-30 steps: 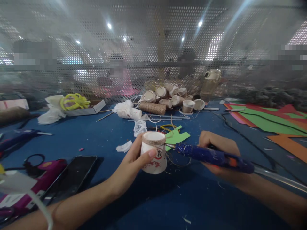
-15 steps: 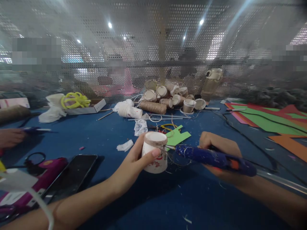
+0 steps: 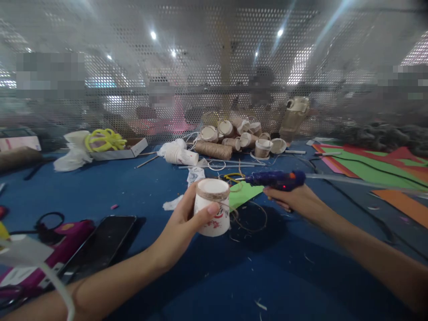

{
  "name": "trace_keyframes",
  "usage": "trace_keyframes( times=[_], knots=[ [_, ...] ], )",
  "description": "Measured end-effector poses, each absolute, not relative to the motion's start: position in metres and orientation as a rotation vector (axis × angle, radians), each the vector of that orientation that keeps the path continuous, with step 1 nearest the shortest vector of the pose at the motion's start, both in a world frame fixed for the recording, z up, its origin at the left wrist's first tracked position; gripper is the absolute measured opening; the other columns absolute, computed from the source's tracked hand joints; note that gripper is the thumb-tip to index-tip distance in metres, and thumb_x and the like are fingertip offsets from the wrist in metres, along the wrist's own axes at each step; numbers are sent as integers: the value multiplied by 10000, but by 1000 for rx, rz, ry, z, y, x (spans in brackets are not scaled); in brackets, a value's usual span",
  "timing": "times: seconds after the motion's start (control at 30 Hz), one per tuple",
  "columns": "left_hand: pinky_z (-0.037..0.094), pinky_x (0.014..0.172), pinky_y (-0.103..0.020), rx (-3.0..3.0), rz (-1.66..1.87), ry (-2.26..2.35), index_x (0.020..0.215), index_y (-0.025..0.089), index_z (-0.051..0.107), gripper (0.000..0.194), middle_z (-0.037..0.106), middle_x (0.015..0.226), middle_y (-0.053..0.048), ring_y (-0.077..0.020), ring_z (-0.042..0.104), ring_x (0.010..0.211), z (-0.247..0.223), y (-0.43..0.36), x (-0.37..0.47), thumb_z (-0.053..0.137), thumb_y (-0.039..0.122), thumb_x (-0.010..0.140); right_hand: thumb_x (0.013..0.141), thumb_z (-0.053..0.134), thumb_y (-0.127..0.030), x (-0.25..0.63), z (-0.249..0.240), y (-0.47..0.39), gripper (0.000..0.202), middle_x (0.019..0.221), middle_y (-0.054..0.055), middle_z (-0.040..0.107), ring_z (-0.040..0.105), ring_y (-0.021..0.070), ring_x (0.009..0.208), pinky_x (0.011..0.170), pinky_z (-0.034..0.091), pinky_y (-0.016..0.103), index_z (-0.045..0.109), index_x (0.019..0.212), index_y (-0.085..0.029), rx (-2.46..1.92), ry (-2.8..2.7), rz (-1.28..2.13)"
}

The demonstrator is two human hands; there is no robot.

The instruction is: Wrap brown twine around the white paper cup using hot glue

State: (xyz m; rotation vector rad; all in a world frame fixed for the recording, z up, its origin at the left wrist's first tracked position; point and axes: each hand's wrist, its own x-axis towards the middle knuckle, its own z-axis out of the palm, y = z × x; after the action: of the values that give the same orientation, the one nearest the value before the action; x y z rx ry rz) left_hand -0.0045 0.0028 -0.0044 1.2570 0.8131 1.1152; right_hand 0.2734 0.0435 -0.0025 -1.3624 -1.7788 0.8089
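Blue table (image 3: 234, 276) | dark phone (image 3: 103, 238) | twine spool (image 3: 214, 150) | stacked cups, sideways (image 3: 180, 157) | orange paper (image 3: 404, 204)

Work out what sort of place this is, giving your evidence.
Probably a craft workspace: the right hand holds a blue glue gun, a spool of twine lies toward the back, and coloured paper sheets lie at the right.

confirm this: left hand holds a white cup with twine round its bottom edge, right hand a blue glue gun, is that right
Not quite: the head view shows the twine round the white cup near its top edge, not its bottom. The left hand does hold the cup, and the right hand the blue glue gun.
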Motion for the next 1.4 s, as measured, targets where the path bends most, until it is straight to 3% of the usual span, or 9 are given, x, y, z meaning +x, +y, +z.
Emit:
trace_keyframes(
  times=[0.1,0.23,0.37,0.7,0.8,0.9,1.03,1.23,1.4],
  knots=[
    [476,922,-275,1258,1169,792,1239,307,676,335,725,1230,-28,-239,620,1169,-5,2,-6,706,414,923,791,733,-489,276,-6,52,357,452,-84,400,361,82,396,388,309,238,606,679,-174,-1420,-1687,1163],
    [465,930,-260,1263,1180,755,1216,312,694,305,724,1199,-8,-218,619,1146,-5,0,-6,712,398,924,726,817,-470,277,-7,53,389,615,-3,601,529,91,523,478,444,225,711,824,-109,-1418,-1577,1417],
    [469,930,-257,1248,1187,706,1220,317,689,319,721,1202,-2,-216,616,1149,-6,-1,-5,727,395,913,780,787,-466,275,-7,52,395,689,48,688,633,126,617,590,550,252,747,889,-88,-1419,-1534,1495],
    [483,961,-314,1286,1161,712,1259,285,663,356,721,1218,-41,-258,624,1159,-8,-2,-7,702,402,925,852,684,-592,272,-10,50,462,727,89,770,709,167,548,505,544,264,674,784,-135,-1452,-1660,1609],
    [493,948,-317,1297,1139,728,1263,276,658,362,724,1212,-49,-259,631,1143,-8,-2,-7,692,411,929,867,639,-635,272,-11,48,467,629,38,728,659,167,462,468,491,280,602,734,-189,-1648,-1868,1257],
    [495,942,-305,1298,1130,721,1261,284,654,357,721,1220,-42,-253,633,1150,-7,-2,-5,694,411,930,874,608,-662,274,-10,46,507,512,4,634,576,153,432,452,353,272,585,635,-216,-1805,-2103,485],
    [501,912,-288,1292,1125,730,1306,323,592,408,701,1234,-23,-223,655,1093,-3,-3,-3,708,402,922,918,590,-588,271,-3,37,444,629,23,653,567,163,530,498,334,281,620,671,-221,-1601,-2102,-65],
    [484,944,-266,1429,1149,788,1365,380,488,533,685,1204,13,-195,642,1091,2,-5,-2,744,373,898,928,662,-424,245,0,7,256,986,41,730,663,147,756,705,530,266,674,1088,-225,-1044,-2137,692],
    [469,918,-225,1579,1149,797,1295,366,507,455,673,1169,32,-156,630,1055,1,-6,-1,742,341,906,904,715,-392,232,-2,-10,197,951,15,726,681,160,911,842,541,270,683,997,-221,-822,-2038,1213]
  ],
)
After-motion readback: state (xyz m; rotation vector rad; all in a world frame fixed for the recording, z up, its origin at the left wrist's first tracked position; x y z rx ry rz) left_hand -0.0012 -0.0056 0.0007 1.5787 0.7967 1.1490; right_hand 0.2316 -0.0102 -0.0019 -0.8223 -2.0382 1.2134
